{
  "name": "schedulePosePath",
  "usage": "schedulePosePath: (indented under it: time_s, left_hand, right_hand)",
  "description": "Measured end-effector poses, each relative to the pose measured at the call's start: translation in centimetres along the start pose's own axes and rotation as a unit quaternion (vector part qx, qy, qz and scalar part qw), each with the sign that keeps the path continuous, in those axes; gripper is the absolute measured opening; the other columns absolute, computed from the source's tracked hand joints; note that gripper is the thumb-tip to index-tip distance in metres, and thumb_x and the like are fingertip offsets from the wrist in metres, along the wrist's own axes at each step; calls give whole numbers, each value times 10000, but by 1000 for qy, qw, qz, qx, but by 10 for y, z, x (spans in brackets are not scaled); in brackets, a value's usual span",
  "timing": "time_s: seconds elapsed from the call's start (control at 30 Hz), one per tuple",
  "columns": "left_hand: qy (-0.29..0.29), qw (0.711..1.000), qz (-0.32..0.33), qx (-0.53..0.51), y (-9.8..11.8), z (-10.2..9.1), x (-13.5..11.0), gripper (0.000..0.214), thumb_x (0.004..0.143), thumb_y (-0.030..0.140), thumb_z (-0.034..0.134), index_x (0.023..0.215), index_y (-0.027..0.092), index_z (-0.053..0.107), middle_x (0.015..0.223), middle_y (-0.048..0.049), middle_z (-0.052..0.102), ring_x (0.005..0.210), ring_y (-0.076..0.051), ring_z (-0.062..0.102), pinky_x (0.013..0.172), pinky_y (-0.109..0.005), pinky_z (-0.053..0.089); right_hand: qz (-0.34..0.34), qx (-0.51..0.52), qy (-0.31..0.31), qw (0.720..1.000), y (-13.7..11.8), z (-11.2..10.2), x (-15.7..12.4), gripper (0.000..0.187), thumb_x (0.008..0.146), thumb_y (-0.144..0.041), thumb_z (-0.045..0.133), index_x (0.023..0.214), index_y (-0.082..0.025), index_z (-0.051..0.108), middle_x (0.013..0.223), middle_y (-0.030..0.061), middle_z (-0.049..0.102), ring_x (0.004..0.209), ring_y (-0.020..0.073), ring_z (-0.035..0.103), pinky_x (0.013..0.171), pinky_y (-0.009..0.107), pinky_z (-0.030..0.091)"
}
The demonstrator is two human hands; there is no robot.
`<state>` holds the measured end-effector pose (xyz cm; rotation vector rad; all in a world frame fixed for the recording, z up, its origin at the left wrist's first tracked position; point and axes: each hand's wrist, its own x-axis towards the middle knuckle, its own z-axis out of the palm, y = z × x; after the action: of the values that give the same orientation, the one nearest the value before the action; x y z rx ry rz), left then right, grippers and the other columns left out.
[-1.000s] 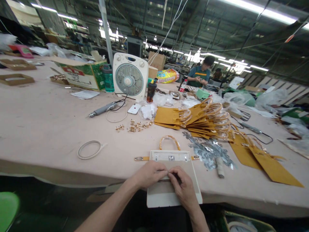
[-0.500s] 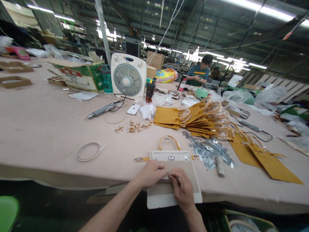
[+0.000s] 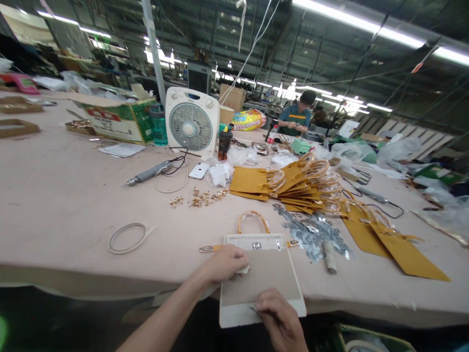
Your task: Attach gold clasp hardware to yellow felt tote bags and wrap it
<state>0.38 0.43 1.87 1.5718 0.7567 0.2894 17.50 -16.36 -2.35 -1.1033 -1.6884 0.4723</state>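
Observation:
A cream bag panel (image 3: 261, 274) with a tan inner patch lies at the table's near edge, its amber handle (image 3: 252, 220) pointing away from me. My left hand (image 3: 223, 264) rests curled on the panel's left edge, fingers pressed down on it. At the panel's lower edge, my right hand (image 3: 278, 318) pinches a thin strip I cannot make out. A row of small metal fittings (image 3: 257, 245) runs along the panel's top band.
Mustard bag panels with ring handles (image 3: 300, 183) are stacked behind. Silver metal pieces (image 3: 311, 234) and a small roller (image 3: 330, 256) lie to the right. Gold clasps (image 3: 198, 198), a tape loop (image 3: 126, 238), an electric screwdriver (image 3: 146, 173), a phone and a fan (image 3: 189, 126) sit on the left. A person works far back.
My right hand has drawn back from the panel's middle to its lower edge, uncovering the tan patch. My left hand stays on the left edge. The camera has tilted slightly.

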Motion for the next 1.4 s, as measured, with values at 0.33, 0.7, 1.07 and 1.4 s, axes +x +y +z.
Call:
schedulePosePath:
  time_s: [0.33,0.7,1.07,1.4]
  left_hand:
    - [9,994,49,93,-2,6,-4,250,855,355,498,671,187,518,659,35,447,645,-125,395,576,-243,272]
    - [25,993,68,95,-8,6,-4,267,891,365,507,716,176,577,702,27,515,699,-139,454,634,-246,313]
    - [26,995,67,70,-7,6,-6,268,886,377,518,725,172,584,659,39,507,642,-127,448,607,-242,315]
    - [38,993,72,80,-4,4,-8,288,884,397,518,719,175,599,688,25,516,681,-138,439,630,-246,318]
  right_hand:
    - [160,-125,87,975,32,-100,73,177,1012,-388,599,977,-248,702,1257,98,637,1253,262,575,1117,436,422]
    - [174,-84,-128,973,60,-119,118,286,1021,-448,575,890,-223,694,1284,95,656,1223,258,601,1104,466,436]
    - [176,-79,-168,967,64,-122,129,325,1008,-467,587,825,-213,675,1208,84,692,1147,249,632,1056,437,460]
    - [145,-85,-146,975,71,-115,123,269,996,-447,607,878,-222,694,1143,85,700,1142,250,636,1036,435,488]
